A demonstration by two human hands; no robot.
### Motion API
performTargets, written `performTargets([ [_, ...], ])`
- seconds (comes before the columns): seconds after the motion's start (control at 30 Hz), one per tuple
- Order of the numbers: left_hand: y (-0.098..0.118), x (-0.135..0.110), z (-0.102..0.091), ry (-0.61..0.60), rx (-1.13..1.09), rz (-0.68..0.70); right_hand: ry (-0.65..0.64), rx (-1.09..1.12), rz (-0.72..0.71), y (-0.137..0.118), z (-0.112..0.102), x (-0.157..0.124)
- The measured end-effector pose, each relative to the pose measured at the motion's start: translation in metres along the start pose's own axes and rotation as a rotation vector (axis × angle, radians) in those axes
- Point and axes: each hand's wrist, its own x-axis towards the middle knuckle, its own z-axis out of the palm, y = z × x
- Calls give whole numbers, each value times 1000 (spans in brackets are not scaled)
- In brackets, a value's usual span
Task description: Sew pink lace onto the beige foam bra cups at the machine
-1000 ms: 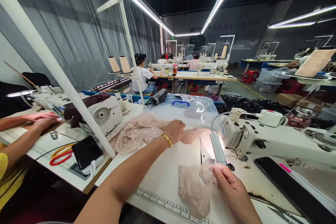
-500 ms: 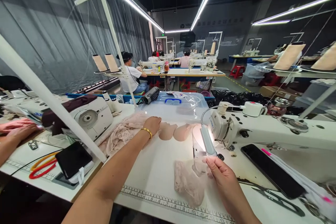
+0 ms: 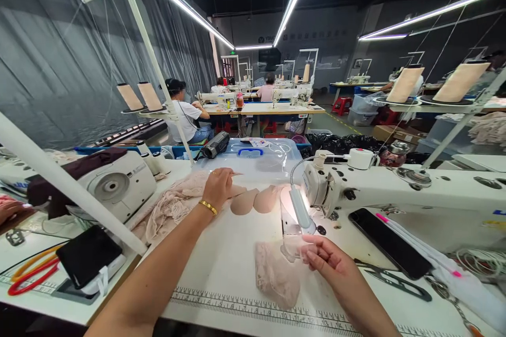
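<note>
My left hand [image 3: 219, 187], with a gold bracelet at the wrist, is closed at the far side of the table. A thin tip of beige fabric [image 3: 237, 174] shows at its fingertips; most of that piece is hidden. Beside the hand lie a heap of pale pink lace [image 3: 168, 205] and beige cup-shaped fabric pieces [image 3: 243, 202]. My right hand [image 3: 330, 260] pinches the edge of a sheer pink lace piece [image 3: 276, 276], which lies near the printed ruler. Just beyond that hand is the sewing machine [image 3: 322, 187] with its lit lamp [image 3: 301, 209].
A black phone [image 3: 389, 242] and dark thread snips [image 3: 399, 280] lie right of my right hand. A clear plastic box [image 3: 272, 163] stands behind the table. Thread cones [image 3: 406, 84] stand at the right. A white pole [image 3: 71, 184] crosses the left side; a co-worker's hand [image 3: 11, 208] is beyond it.
The view has turned a little to the right. My left hand has risen slightly from the pile, and a beige tip now shows at its fingers. My right hand keeps its pinch on the lace.
</note>
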Motion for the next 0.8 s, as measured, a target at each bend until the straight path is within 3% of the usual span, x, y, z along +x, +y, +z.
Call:
performTargets([
  [0.07, 20, -20, -9, 44, -72, 7, 10, -22, -15, -1, -1, -1],
  [0.13, 45, -55, -13, -12, -160, 40, 0, -25, -20, 1, -2, 0],
  [0.17, 58, -76, -13, -93, -226, 72, -11, -27, -22, 2, -2, 1],
  [0.27, 89, -134, -3, -525, -497, 213, -92, -50, -26, 9, -3, 5],
  [0.37, 99, -167, 12, -641, -391, 219, -167, -61, -56, 14, -3, 6],
  [0.5, 92, -170, 14, -675, -368, 192, -116, -54, -93, 11, -6, 5],
  [0.8, 78, -155, -26, -758, -452, 75, 38, 4, -50, 7, -18, 12],
])
